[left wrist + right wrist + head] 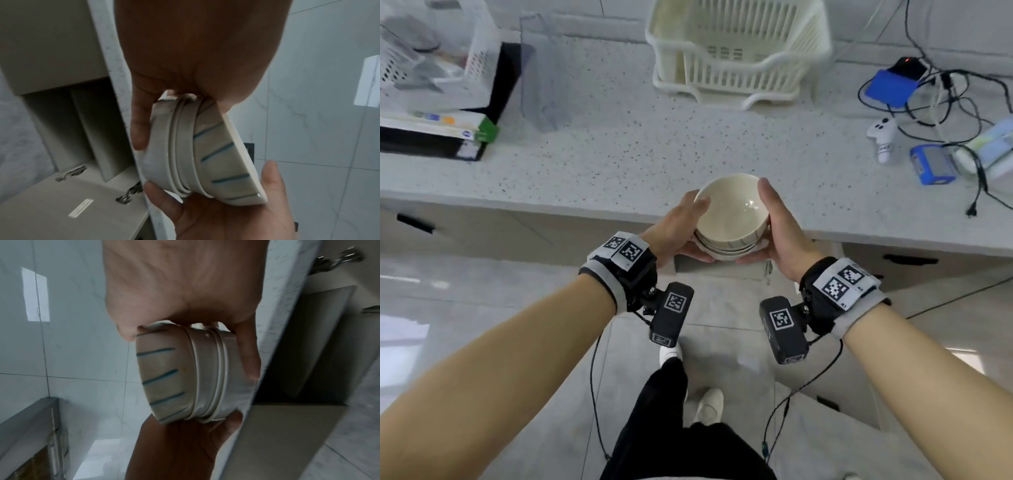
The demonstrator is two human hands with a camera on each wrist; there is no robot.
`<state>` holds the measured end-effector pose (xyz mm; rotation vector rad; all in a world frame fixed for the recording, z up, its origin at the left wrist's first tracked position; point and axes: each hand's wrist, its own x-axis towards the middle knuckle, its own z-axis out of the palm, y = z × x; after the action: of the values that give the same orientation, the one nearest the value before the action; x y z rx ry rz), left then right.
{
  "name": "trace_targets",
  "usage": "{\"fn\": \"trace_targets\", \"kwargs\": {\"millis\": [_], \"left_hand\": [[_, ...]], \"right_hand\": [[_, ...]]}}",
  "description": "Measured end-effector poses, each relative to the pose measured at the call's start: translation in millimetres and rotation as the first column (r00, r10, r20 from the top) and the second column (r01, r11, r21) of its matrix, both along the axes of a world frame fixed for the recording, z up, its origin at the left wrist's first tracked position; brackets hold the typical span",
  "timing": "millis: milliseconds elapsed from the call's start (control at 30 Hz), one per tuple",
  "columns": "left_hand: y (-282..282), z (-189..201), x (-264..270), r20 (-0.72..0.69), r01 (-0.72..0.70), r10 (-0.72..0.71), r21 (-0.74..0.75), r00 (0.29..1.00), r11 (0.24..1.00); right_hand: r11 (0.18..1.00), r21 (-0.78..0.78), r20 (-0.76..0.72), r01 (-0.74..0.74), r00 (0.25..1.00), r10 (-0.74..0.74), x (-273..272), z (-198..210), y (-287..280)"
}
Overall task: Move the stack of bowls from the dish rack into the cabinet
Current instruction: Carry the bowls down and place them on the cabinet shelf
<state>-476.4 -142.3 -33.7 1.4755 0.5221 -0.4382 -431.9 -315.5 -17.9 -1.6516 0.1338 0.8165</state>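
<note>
A stack of cream bowls (729, 216) with blue stripes on the outside hangs in the air over the counter's front edge, held between both hands. My left hand (685, 228) grips its left side, thumb on the rim and fingers curled underneath. My right hand (779, 222) grips the right side the same way. The left wrist view shows the stack (205, 154) from the side, and the right wrist view shows the stack (174, 378) too. The cream dish rack (739, 51) stands empty at the back of the counter. An open cabinet (82, 129) lies below the counter.
The speckled counter (637, 154) carries books and a white basket (431, 51) at the left. A white controller (881, 137), blue boxes (931, 168) and tangled cables lie at the right. The open cabinet door (61, 203) hangs out below. My feet stand on the tiled floor.
</note>
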Motion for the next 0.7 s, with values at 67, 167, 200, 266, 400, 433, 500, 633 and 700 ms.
{"fn": "trace_targets", "kwargs": {"millis": [67,167,200,266,400,433,500,633,700], "left_hand": [[-19.5,-26.9,-16.3,-0.018,0.008,-0.009,-0.05,1.0,0.999],[-44.5,-76.1,-37.3,-0.043,0.017,-0.021,-0.092,0.999,0.996],[-51.4,-95.5,-40.9,-0.057,0.01,-0.015,-0.095,0.998,0.995],[-62.8,-135.5,-48.2,-0.109,0.005,-0.017,-0.109,0.994,0.994],[-75.1,-225.8,-40.0,-0.175,-0.002,-0.019,-0.114,0.984,0.993],[-75.9,-248.6,-33.5,-0.189,-0.011,-0.01,-0.11,0.982,0.994],[-73.4,-294.5,-10.6,-0.204,-0.026,0.007,-0.089,0.979,0.996],[-60.9,-357.0,50.4,-0.146,-0.04,0.033,-0.048,0.989,0.998],[-52.9,-353.5,75.5,-0.127,-0.061,0.056,-0.031,0.99,0.998]], "right_hand": [[1.0,-0.023,0.023,-0.002,1.0,0.002,-17.3,-28.6,-21.5],[0.999,-0.046,0.021,0.008,1.0,-0.007,-40.5,-76.6,-49.7],[0.998,-0.06,0.008,0.012,1.0,-0.012,-45.0,-94.4,-56.6],[0.995,-0.096,-0.038,0.009,0.999,-0.013,-56.1,-131.0,-67.6],[0.989,-0.146,-0.082,0.034,0.996,-0.046,-54.0,-221.6,-76.2],[0.987,-0.158,-0.086,0.038,0.995,-0.052,-47.0,-245.9,-75.0],[0.985,-0.164,-0.097,0.061,0.992,-0.077,-22.9,-295.9,-67.8],[0.985,-0.138,-0.021,0.107,0.994,-0.111,37.9,-365.2,-48.9],[0.987,-0.119,-0.005,0.109,0.994,-0.111,63.6,-366.5,-39.1]]}}
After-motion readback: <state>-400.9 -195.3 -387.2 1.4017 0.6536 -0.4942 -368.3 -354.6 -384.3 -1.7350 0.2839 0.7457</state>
